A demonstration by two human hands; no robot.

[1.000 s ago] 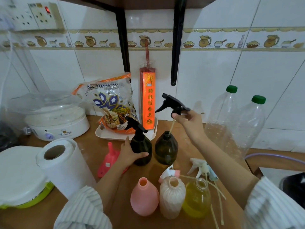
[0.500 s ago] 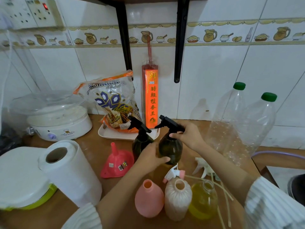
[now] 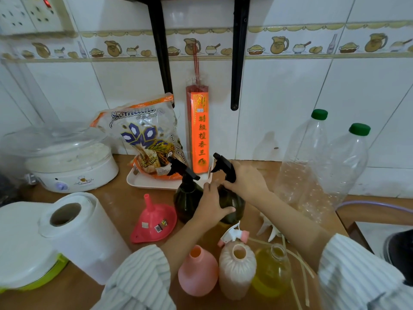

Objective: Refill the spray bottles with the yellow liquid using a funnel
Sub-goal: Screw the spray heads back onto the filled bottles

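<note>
The wooden counter (image 3: 116, 204) carries everything noted here. At its left edge sit a white steamer with a clear lid (image 3: 67, 162) and, nearer you, a white appliance with a green rim (image 3: 20, 249). Two clear plastic bottles with green caps (image 3: 321, 162) stand at the right, against the tiled wall. A paper towel roll (image 3: 82, 236) stands upright near the front left. At the back edge a rice bag (image 3: 143, 135) rests on a white tray (image 3: 152, 182), with a red incense pack (image 3: 199, 130) leaning upright beside it.

Mid-counter stand two dark, rounded spray bottles, just beside each other. The left dark bottle (image 3: 186, 195) carries its black trigger head and is untouched. Your left hand (image 3: 212, 204) wraps round the body of the right dark bottle (image 3: 232, 204), fingers curled on its front. Your right hand (image 3: 243, 177) grips the black trigger head (image 3: 223, 166) seated on that bottle's neck.

Near the front edge, three open-necked bottles stand in a row: a pink bottle (image 3: 197, 271), a pale ribbed bottle (image 3: 237, 269) and a clear bottle (image 3: 272, 269) partly filled with yellow liquid. The pink funnel (image 3: 154, 222) sits mouth-down, spout up, left of the dark bottles. Two loose spray heads lie behind the row, one white-and-pink (image 3: 234, 236), one white (image 3: 268, 229), their dip tubes trailing toward the front.
</note>
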